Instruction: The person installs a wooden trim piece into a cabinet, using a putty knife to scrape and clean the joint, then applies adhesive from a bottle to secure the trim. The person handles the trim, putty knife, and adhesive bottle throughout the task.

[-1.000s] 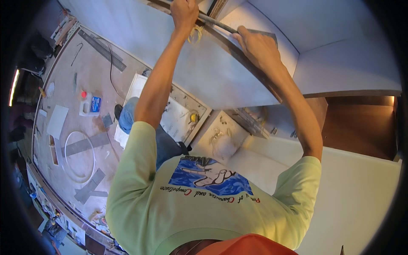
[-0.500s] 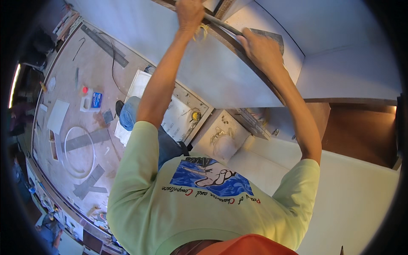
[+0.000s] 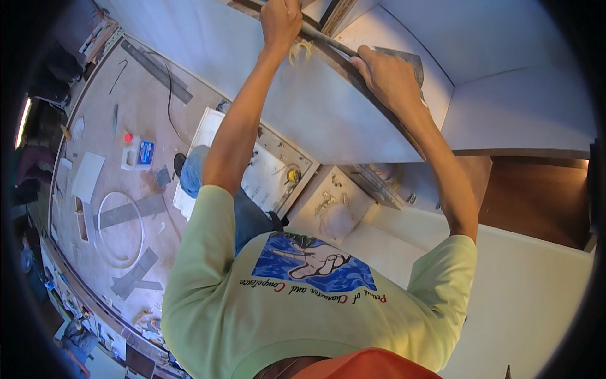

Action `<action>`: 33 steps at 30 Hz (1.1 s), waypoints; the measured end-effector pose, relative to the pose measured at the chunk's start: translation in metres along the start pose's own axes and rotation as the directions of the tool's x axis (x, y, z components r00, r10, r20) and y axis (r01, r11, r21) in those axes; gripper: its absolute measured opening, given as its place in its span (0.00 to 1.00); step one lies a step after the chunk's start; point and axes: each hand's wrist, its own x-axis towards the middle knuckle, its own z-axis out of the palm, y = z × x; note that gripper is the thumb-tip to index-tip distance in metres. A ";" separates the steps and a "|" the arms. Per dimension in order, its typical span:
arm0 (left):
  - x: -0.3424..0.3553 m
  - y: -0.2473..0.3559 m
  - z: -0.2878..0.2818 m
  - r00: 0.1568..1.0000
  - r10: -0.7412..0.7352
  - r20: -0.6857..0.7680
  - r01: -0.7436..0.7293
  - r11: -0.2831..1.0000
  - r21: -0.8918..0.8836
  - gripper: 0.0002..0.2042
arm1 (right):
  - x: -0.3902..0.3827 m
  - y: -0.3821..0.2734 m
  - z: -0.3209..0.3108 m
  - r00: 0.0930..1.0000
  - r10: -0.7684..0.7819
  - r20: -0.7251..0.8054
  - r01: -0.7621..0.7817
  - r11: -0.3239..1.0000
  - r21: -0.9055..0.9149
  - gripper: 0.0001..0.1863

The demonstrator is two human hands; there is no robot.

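My left hand (image 3: 281, 26) is closed round the far end of a long thin grey bar (image 3: 328, 41) at the top of the view. My right hand (image 3: 390, 77) wraps round the bar's near end, fingers curled out of sight. The bar lies along the dark brown edge (image 3: 353, 76) of a pale blue-white panel (image 3: 328, 120); its exact kind is unclear. Yellowish curled strips (image 3: 301, 52) hang at that edge, just below my left hand. Beyond my right hand, a flat grey piece (image 3: 404, 60) rests inside the pale cabinet (image 3: 517, 107).
To the left, a large worktop (image 3: 82, 139) bears a white jug with a red cap (image 3: 137, 151), a coiled white strip (image 3: 101, 230) and grey strips (image 3: 132, 211). A yellow tape measure (image 3: 293, 176) sits on a white board. An open brown compartment (image 3: 536, 196) lies at right.
The bar's end at my right hand has dipped slightly against the panel edge. Both hands keep their grip, and the surrounding scene has shifted a little in view.
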 end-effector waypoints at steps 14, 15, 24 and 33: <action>-0.006 0.002 -0.056 0.999 -0.021 -0.035 0.010 0.953 -0.301 0.11 | -0.051 -0.008 -0.055 0.954 0.300 -0.011 -0.276 0.889 0.365 0.18; -0.014 0.005 -0.064 0.993 0.068 0.096 -0.048 0.979 -0.196 0.13 | -0.067 -0.011 -0.059 0.942 0.335 -0.012 -0.295 0.846 0.444 0.18; -0.025 0.015 -0.041 0.711 -0.146 0.688 0.125 0.989 0.081 0.14 | -0.202 -0.072 -0.029 0.824 0.564 0.057 -0.293 0.339 0.894 0.17; -0.017 0.029 -0.057 0.727 -0.006 0.686 -0.070 0.994 0.083 0.11 | -0.281 -0.092 0.000 0.737 0.660 0.147 -0.267 0.084 0.960 0.16</action>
